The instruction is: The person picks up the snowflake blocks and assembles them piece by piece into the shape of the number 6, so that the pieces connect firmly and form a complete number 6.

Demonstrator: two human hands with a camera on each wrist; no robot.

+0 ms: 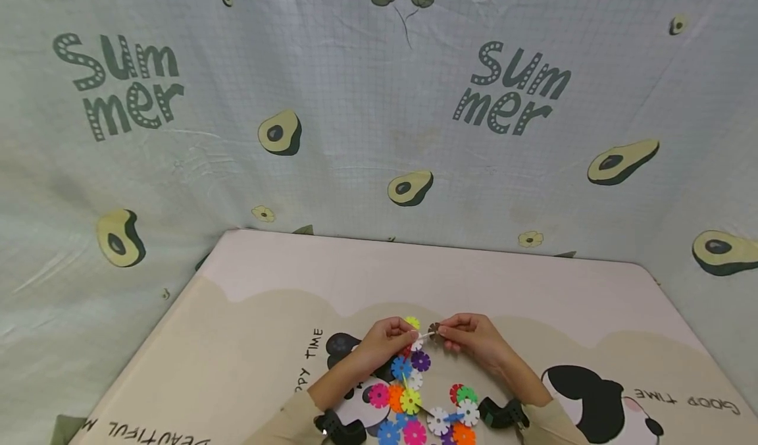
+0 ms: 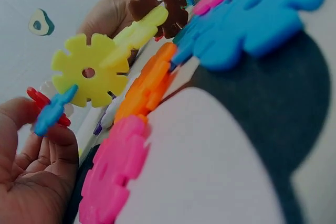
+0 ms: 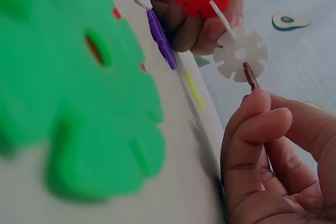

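Note:
Between both hands, above the table, is a joined string of notched plastic flower discs. The left hand (image 1: 385, 343) pinches the string at a red disc (image 3: 189, 1), with a small blue disc (image 2: 52, 111) beside it. A white disc (image 3: 257, 51) spans the gap between the hands. The right hand (image 1: 480, 343) pinches a brown disc (image 1: 435, 330) between thumb and fingers; the brown disc's edge meets the white disc's rim. In the left wrist view, a yellow disc (image 2: 73, 77) appears near the left fingers; whether it joins the string I cannot tell.
Loose discs lie on the patterned table (image 1: 266, 267) below the hands, among them a pink disc (image 1: 379, 395), an orange disc (image 1: 464, 434) and a green disc (image 1: 466, 394). A printed avocado cloth (image 1: 343, 70) hangs behind the table.

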